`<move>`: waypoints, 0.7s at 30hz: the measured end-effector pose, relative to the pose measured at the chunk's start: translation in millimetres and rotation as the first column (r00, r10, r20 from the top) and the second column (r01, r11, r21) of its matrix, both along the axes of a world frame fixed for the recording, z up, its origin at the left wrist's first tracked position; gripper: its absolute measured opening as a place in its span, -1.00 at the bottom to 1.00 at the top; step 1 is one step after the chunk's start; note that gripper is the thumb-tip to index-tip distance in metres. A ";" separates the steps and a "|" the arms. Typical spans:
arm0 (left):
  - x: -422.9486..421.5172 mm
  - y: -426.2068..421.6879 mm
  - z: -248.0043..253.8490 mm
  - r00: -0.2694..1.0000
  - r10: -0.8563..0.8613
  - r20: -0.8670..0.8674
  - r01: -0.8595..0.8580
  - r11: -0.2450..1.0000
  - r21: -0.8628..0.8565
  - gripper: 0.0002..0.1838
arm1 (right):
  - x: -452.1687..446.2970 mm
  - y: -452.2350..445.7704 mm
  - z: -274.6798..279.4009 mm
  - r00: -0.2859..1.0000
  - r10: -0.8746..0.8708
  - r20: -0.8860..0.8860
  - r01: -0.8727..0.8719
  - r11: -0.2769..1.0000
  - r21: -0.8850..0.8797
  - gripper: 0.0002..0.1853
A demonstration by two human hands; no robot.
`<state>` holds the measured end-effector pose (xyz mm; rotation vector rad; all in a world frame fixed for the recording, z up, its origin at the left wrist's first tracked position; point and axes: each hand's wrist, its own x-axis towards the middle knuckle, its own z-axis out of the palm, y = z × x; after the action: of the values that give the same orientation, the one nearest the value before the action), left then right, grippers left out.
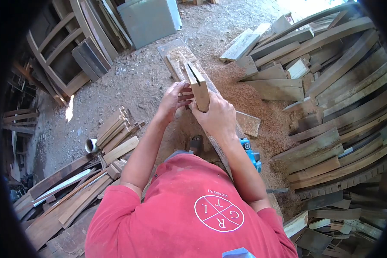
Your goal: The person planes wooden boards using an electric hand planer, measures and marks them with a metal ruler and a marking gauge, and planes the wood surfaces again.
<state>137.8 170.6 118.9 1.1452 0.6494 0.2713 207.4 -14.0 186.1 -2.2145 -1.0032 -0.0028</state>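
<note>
Centrally, a wooden block [201,95] lies in my grasp above the narrow plank [176,46]. Legible on my red shirt [172,202], inverted in this view, are "MCMXCVI" and a circled emblem [219,213] quartered by a cross, bearing the letters R, G, T and L. The block's slotted end points forward, away from my body and slightly left; its long axis runs roughly along the plank. My right hand [217,115] is closed around the near end, thumb across it. My left hand [176,101] is loosely open at the left side; whether its fingertips touch, I cannot tell. Right: a blue power tool [251,155] and sawdust [249,101].
</note>
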 end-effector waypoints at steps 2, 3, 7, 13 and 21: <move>0.9 2.7 1.6 1.000 0.000 -0.001 0.000 1.000 -0.011 -0.47 | 0.8 2.3 0.5 1.000 -0.002 0.001 0.002 1.000 0.003 -0.45; 1.9 3.9 2.3 1.000 0.002 -0.001 -0.002 1.000 -0.022 -0.47 | 1.1 2.9 0.8 1.000 -0.002 0.004 0.002 1.000 0.006 -0.45; 8.5 7.6 7.1 0.998 0.046 -0.043 -0.047 0.998 -0.032 -0.43 | 0.4 0.4 4.7 1.000 0.001 0.011 -0.001 1.000 -0.007 -0.43; -9.2 7.8 -13.9 1.000 0.014 0.004 -0.013 0.976 -0.219 -0.29 | 0.7 -44.9 -8.6 0.950 0.259 0.173 -0.246 0.965 -0.094 -0.48; -16.3 -79.1 -149.7 0.974 0.175 0.147 -0.079 0.860 -0.503 -0.04 | -5.4 -117.6 -124.8 0.873 0.408 0.267 -0.293 0.877 -0.381 -0.52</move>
<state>121.5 91.6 -30.8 0.5726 0.5829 0.3003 202.0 -131.6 61.3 -2.3369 -1.7090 -0.0568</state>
